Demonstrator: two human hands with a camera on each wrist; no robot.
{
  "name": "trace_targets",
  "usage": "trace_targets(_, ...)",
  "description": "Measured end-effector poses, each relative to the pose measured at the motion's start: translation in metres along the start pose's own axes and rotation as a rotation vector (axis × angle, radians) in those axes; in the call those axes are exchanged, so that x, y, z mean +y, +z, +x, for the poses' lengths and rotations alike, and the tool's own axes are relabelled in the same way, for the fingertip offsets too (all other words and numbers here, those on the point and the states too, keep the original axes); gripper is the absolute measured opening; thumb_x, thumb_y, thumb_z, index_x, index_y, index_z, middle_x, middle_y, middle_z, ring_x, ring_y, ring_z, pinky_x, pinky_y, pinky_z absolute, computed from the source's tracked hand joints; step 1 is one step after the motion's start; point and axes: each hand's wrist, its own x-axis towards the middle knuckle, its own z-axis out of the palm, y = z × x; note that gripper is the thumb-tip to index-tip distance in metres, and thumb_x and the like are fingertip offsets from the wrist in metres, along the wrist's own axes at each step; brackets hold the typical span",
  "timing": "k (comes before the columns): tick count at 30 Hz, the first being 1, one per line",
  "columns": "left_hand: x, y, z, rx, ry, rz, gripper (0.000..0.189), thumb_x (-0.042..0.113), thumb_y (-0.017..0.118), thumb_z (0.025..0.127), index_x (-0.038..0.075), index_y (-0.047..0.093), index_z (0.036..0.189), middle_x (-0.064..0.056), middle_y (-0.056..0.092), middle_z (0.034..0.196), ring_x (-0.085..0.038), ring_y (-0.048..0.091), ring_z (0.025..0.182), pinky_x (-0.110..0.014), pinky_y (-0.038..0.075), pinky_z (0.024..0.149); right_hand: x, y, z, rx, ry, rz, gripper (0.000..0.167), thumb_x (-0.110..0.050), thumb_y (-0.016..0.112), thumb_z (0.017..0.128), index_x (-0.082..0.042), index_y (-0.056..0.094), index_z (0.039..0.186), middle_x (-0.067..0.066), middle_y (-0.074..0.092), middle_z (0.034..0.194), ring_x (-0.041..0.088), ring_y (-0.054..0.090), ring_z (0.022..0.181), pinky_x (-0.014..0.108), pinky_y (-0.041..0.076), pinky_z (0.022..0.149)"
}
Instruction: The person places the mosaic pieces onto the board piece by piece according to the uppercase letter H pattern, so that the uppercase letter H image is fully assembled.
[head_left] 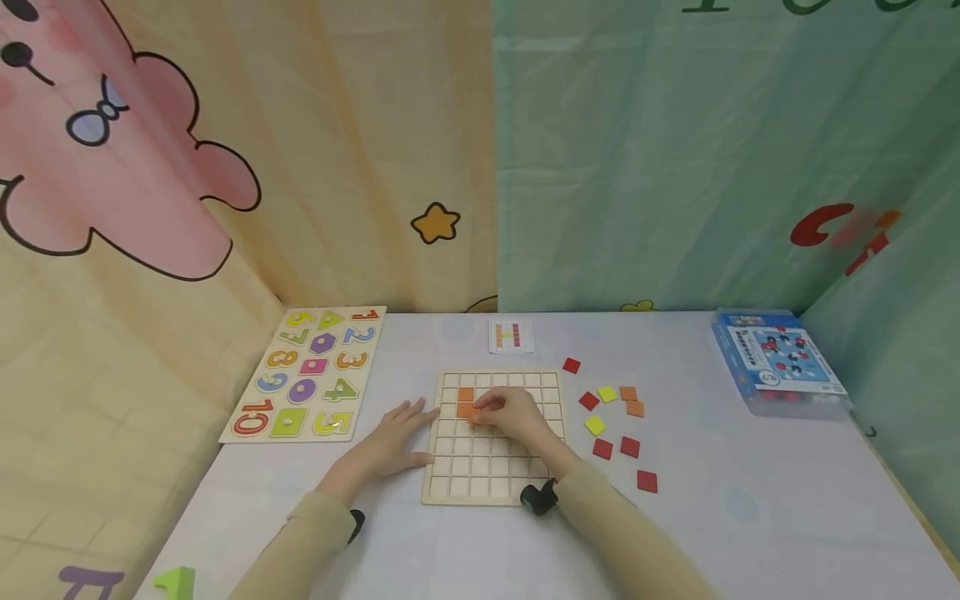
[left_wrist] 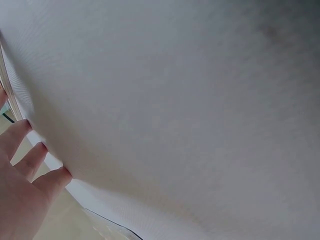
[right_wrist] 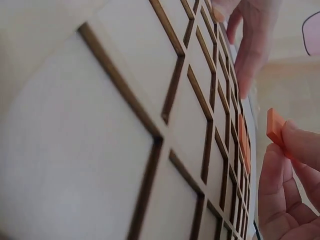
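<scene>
A wooden grid board [head_left: 450, 490] lies on the table in front of the person. My right hand [head_left: 513, 414] is over its upper left part and pinches an orange square tile [right_wrist: 276, 127] between thumb and fingers, raised off the board. Two orange tiles [head_left: 467, 393] sit in neighbouring grid cells near that hand, partly covered by it in the head view. The left hand [head_left: 391, 439] has its fingers spread and touches the board's left edge with thumb and fingertips. In the left wrist view the left fingers [left_wrist: 52, 180] rest on the white tabletop.
Right of the board lie loose red tiles [head_left: 630, 447], yellow tiles [head_left: 595, 425] and orange tiles [head_left: 635, 408]. A small pattern card [head_left: 522, 347] lies behind the board. A number puzzle board [head_left: 300, 433] is at the left, a blue box [head_left: 780, 362] at the right, a green block [head_left: 177, 582] near front left.
</scene>
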Motion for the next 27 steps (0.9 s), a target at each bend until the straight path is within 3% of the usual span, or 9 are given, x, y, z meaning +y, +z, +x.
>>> trace_targets(10, -0.002, 0.0, 0.002, -0.013, -0.017, 0.009, 0.077, 0.04, 0.074, 0.086, 0.02, 0.039, 0.152, -0.013, 0.021, 0.164, -0.041, 0.011, 0.152, -0.065, 0.02, 0.118, -0.003, 0.02, 0.009, -0.011, 0.017, -0.076, 0.013, -0.016, 0.081, 0.081, -0.01, 0.07, 0.083, 0.0, 0.065, 0.079, 0.011, 0.054, 0.07, 0.022, 0.046, 0.065)
trace_targets(21, -0.003, 0.002, 0.002, -0.018, -0.019, 0.008, 0.077, 0.04, 0.074, 0.086, 0.02, 0.04, 0.152, -0.012, 0.022, 0.164, -0.041, 0.012, 0.152, -0.065, 0.021, 0.118, -0.007, 0.026, 0.014, -0.053, 0.001, -0.191, 0.014, -0.01, 0.078, 0.082, -0.011, 0.067, 0.075, -0.001, 0.063, 0.075, 0.012, 0.051, 0.067, 0.021, 0.043, 0.06)
trace_targets(27, -0.001, -0.001, 0.002, -0.017, -0.009, 0.008, 0.076, 0.038, 0.074, 0.087, 0.019, 0.04, 0.152, -0.014, 0.022, 0.164, -0.041, 0.011, 0.152, -0.063, 0.017, 0.12, -0.011, 0.029, 0.014, -0.033, -0.031, -0.269, 0.014, -0.008, 0.076, 0.083, -0.01, 0.067, 0.073, 0.0, 0.063, 0.078, 0.011, 0.052, 0.068, 0.021, 0.044, 0.06)
